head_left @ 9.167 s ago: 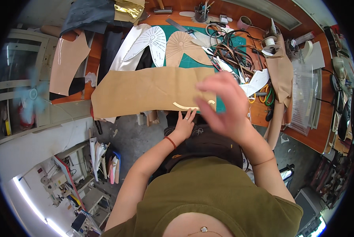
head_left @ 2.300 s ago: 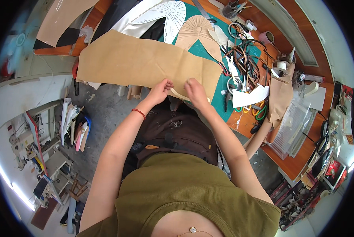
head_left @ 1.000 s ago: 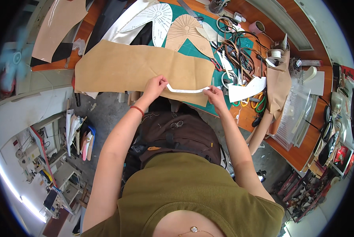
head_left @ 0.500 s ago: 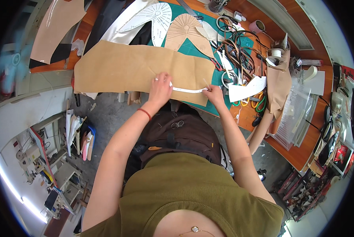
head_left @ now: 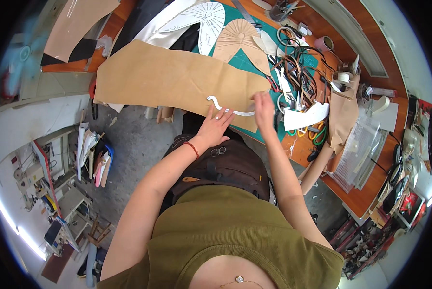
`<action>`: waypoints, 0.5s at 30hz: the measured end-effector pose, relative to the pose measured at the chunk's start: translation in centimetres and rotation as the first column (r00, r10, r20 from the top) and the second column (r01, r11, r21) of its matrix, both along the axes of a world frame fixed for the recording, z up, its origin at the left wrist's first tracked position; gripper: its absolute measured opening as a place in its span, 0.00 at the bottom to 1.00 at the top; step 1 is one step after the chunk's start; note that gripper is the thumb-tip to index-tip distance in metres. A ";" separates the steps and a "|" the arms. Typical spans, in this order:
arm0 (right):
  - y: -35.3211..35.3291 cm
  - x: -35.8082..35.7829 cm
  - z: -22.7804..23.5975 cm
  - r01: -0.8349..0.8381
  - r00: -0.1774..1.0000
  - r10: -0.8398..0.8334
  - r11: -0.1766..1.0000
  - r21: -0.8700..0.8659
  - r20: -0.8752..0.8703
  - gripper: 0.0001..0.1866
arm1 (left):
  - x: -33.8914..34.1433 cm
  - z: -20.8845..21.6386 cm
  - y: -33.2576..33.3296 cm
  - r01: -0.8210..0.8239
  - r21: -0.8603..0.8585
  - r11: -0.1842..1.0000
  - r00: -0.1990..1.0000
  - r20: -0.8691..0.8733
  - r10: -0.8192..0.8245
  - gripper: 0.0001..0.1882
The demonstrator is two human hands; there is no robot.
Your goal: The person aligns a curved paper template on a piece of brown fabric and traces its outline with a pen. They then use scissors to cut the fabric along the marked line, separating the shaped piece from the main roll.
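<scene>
A large tan leather piece lies across the near edge of the table. On its lower right part runs a narrow white measuring tape, its left end curling up in an S. My left hand is open, fingers spread, with the fingertips pressing the tape near the leather's near edge. At the tape's right end, my right hand is closed in a pinch over the leather. Motion blurs its fingertips, and what they hold is not clear.
Beyond the leather lie a green cutting mat, a pleated tan leather piece and a white paper pattern. To the right are tangled dark cords, a white pattern piece, scissors and a clear grid sheet.
My left hand has let go of the tape's left end and moved right and nearer, fingers now spread. The freed end curls. My right hand has shifted slightly farther away, off the tape's end.
</scene>
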State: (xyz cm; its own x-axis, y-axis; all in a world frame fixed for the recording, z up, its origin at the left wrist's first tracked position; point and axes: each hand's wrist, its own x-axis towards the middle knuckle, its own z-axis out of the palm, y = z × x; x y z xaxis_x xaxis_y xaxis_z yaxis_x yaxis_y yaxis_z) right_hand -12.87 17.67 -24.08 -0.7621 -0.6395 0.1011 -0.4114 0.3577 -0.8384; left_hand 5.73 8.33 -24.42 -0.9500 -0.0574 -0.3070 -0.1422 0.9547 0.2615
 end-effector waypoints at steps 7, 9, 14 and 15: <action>-7.5 5.8 -1.9 -0.324 0.915 0.314 0.946 -0.003 0.252 0.10 | -0.4 0.1 -1.5 0.096 0.024 0.995 0.990 0.105 -0.098 0.41; -7.7 6.2 -2.0 -0.384 0.899 0.355 0.921 0.071 0.257 0.09 | -0.2 -0.4 -1.7 0.088 0.041 0.995 0.992 0.085 -0.091 0.40; -7.4 6.2 -2.4 -0.427 0.900 0.407 0.895 0.131 0.153 0.08 | 0.0 -0.5 -1.9 0.096 0.062 0.993 0.988 0.115 -0.103 0.40; -7.3 6.1 -2.5 -0.444 0.894 0.426 0.883 0.153 0.138 0.08 | -0.1 -0.5 -1.9 0.094 0.073 0.993 0.988 0.115 -0.102 0.40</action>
State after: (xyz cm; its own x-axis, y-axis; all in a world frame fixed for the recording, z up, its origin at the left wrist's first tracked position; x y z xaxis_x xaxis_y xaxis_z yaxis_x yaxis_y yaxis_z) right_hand -6.77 10.33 -26.63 -0.4033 -0.9091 -0.1039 -0.4794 0.3066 -0.8223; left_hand 5.65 6.44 -24.87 -0.9068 0.0589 -0.4175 -0.0824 0.9463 0.3126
